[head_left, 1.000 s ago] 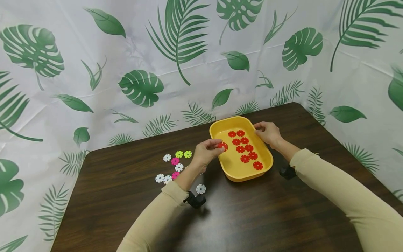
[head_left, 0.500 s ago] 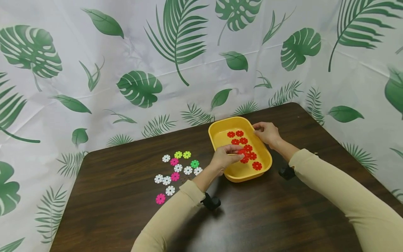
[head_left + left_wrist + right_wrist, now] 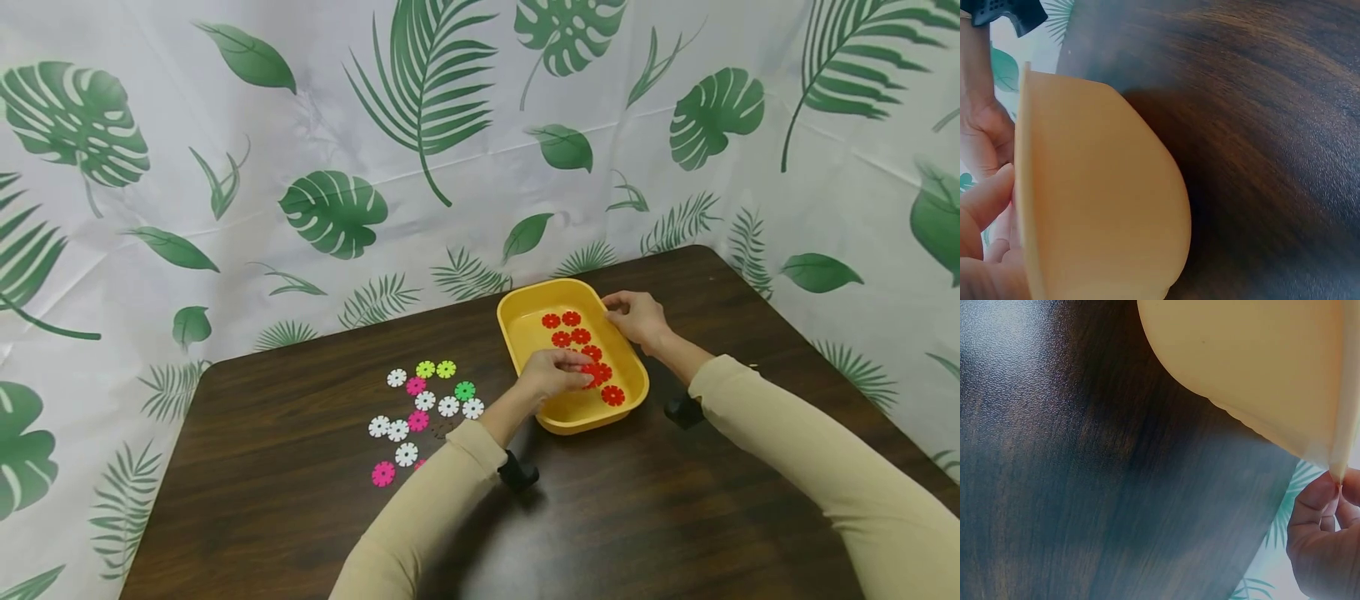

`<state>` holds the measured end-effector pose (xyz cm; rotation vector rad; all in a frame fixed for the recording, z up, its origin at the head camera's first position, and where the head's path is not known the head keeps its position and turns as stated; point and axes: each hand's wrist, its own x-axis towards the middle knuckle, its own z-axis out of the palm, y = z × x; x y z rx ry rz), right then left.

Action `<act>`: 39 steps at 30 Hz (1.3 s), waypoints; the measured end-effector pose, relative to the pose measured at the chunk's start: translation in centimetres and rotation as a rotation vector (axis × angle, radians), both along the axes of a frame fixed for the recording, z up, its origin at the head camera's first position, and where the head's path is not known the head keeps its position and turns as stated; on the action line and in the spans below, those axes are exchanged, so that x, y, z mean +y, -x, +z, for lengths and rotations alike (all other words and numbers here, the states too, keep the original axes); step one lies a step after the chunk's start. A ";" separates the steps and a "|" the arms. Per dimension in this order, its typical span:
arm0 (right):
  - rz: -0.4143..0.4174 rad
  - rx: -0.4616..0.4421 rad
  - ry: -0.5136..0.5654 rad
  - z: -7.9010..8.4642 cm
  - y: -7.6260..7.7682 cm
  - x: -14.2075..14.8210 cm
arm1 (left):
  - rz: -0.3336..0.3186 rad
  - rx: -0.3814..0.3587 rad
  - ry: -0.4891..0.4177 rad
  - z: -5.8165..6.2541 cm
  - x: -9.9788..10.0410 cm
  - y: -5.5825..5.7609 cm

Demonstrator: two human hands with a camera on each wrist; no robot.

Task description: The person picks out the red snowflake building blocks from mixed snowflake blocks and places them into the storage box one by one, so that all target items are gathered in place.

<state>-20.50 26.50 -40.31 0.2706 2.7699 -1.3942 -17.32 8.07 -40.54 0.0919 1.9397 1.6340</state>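
Note:
My left hand [image 3: 551, 373] is over the inside of a yellow tray [image 3: 517, 312], thumb and fingers pinching a red notched disc [image 3: 589, 378] close to other red discs. Several of these red flower-like discs [image 3: 572, 318] lie flat on the tray's floor in rough rows, some hidden behind the hand. At the tray's far right side, my right hand [image 3: 636, 318] pinches the rim; its thumb and fingers [image 3: 1313, 490] meet at the rim in the right wrist view. From the left wrist, the tray's outer wall [image 3: 1104, 187] hides most of the left fingertips.
Left of the tray, loose discs lie on the dark wood table [image 3: 285, 467]: several white ones [image 3: 397, 430], pink ones [image 3: 383, 474], two yellow-green ones [image 3: 446, 369], a green one [image 3: 465, 391] and dark brown ones [image 3: 444, 429]. A leaf-patterned cloth [image 3: 465, 125] hangs behind.
My left hand has carried the red disc from above the tray's left rim rightward and down among the other red discs. The right hand has kept its hold on the rim.

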 end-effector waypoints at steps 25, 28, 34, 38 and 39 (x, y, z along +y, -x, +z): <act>-0.002 -0.017 -0.005 0.1 0.0 0.0 | 0.013 0.075 0.334 -1.7 1.8 -0.5; -0.003 -0.019 -0.001 0.1 0.0 0.0 | -0.004 0.089 0.360 -1.8 1.8 -0.5; -0.009 -0.019 0.001 0.0 0.1 0.0 | -0.027 0.109 0.432 -2.2 1.9 -0.3; -0.013 -0.017 0.001 -0.1 0.2 0.0 | -0.024 0.111 0.457 -2.2 2.0 -0.3; -0.013 -0.017 0.001 -0.1 0.2 0.0 | -0.024 0.113 0.458 -2.2 2.0 -0.4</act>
